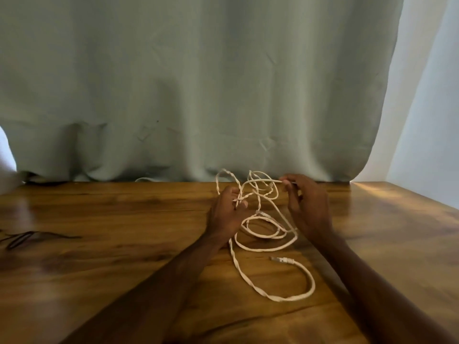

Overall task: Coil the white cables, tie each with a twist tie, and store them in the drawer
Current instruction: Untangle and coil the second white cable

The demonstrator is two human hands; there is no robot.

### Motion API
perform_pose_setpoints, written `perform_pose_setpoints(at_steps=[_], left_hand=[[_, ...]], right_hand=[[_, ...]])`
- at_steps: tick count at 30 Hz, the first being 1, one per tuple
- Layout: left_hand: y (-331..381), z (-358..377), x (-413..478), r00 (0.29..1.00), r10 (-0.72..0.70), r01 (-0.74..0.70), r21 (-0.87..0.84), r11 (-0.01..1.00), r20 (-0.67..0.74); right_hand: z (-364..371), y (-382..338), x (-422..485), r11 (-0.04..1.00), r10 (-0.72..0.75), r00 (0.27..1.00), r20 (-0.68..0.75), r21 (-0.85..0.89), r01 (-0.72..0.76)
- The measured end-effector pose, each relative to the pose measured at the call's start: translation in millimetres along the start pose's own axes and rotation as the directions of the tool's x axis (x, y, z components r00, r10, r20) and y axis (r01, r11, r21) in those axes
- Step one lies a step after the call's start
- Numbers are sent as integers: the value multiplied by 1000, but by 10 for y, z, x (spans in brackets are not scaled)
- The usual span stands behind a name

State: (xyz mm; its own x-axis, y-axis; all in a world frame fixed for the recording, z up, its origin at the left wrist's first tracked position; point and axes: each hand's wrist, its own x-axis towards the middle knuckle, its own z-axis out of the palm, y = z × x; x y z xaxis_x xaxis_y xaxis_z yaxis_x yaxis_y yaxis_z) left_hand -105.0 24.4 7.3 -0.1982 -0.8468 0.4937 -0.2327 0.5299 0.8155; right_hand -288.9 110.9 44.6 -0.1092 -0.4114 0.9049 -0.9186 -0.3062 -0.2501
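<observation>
A tangle of white cables (263, 232) lies on the wooden table (124, 256) in front of me, partly twisted together. My left hand (227, 214) grips a bunch of raised strands near the tangle's top left. My right hand (308, 204) pinches one strand between thumb and fingertips, drawn out to the right. Loose loops rest on the table between my hands. A long loop trails toward me and ends in a plug (282, 259) lying free. No drawer is in view.
A grey-green curtain (198, 83) hangs right behind the table's far edge. Thin dark strips (29, 238), perhaps twist ties, lie at the far left, blurred. Another bit of white cable (146, 179) peeks out under the curtain. The table's right edge slopes away at the right.
</observation>
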Motion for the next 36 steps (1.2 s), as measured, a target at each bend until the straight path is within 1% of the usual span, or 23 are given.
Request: perform_pose_setpoints(at_steps=[3, 5, 6, 8, 9, 11, 12, 13, 14, 16, 17, 18, 19, 22, 24, 26, 27, 28, 31, 32, 33, 35, 36], left_hand=[[23, -65, 17, 985, 128, -119, 82, 989, -113], [21, -131, 43, 967, 198, -184, 98, 978, -161], [15, -175, 65, 962, 203, -193, 71, 979, -181], [-6, -281, 102, 954, 189, -176, 77, 981, -234], [-18, -338, 120, 941, 189, -159, 126, 979, -282], [-69, -442, 156, 907, 172, -95, 211, 973, -384], [-99, -482, 169, 893, 145, -52, 222, 974, -427], [-124, -513, 178, 879, 112, -12, 215, 977, -463], [-156, -536, 185, 867, 79, 24, 199, 980, -492], [-197, -565, 195, 870, 52, 42, 178, 983, -490], [-205, -567, 193, 890, 78, 4, 179, 984, -449], [-193, -553, 184, 910, 126, -55, 187, 981, -395], [-164, -531, 164, 923, 176, -113, 195, 974, -344], [-123, -425, 120, 933, 265, -212, 222, 952, -244], [-145, -374, 105, 948, 265, -221, 235, 946, -176], [-160, -381, 103, 949, 267, -225, 230, 947, -167], [-165, -405, 105, 942, 282, -239, 221, 945, -184], [-156, -432, 107, 932, 301, -260, 206, 943, -202], [-122, -488, 106, 924, 305, -280, 134, 951, -232], [-115, -490, 111, 926, 274, -253, 111, 961, -259], [-123, -493, 134, 927, 221, -204, 86, 975, -305], [-168, -524, 191, 907, 71, -67, 25, 997, -416], [-201, -551, 217, 891, 4, -5, 1, 1000, -454]], right_hand=[[-49, 357, -27, 971, 226, 974, -23, -77, -227], [-144, 621, -63, 913, 385, 919, -82, -116, -392], [-209, 736, -79, 873, 452, 884, -120, -146, -466], [-328, 915, -98, 768, 580, 792, -194, -194, -610], [-377, 972, -98, 715, 630, 743, -227, -204, -669], [-424, 1031, -107, 629, 703, 660, -267, -200, -751], [-438, 1035, -111, 604, 724, 636, -269, -198, -772], [-443, 1036, -114, 594, 731, 631, -260, -215, -775], [-449, 1018, -111, 597, 724, 649, -235, -259, -759], [-434, 926, -75, 638, 672, 732, -113, -413, -649], [-402, 860, -46, 677, 628, 777, -28, -472, -564], [-356, 785, -13, 717, 591, 805, 49, -488, -497], [-300, 719, 9, 747, 573, 811, 118, -481, -458], [-142, 548, 3, 794, 548, 787, 284, -472, -383], [-75, 494, -18, 850, 438, 834, 337, -458, -261], [-40, 436, -20, 877, 337, 869, 362, -457, -150], [-16, 426, -19, 881, 341, 852, 396, -452, -143], [8, 421, -10, 873, 386, 813, 437, -458, -168], [99, 655, -34, 804, 579, 636, 511, -486, -342], [98, 723, -28, 803, 589, 624, 514, -462, -377], [90, 763, -30, 824, 559, 658, 504, -429, -372], [111, 802, -48, 865, 474, 757, 450, -399, -304], [127, 804, -52, 864, 465, 774, 430, -413, -290]])
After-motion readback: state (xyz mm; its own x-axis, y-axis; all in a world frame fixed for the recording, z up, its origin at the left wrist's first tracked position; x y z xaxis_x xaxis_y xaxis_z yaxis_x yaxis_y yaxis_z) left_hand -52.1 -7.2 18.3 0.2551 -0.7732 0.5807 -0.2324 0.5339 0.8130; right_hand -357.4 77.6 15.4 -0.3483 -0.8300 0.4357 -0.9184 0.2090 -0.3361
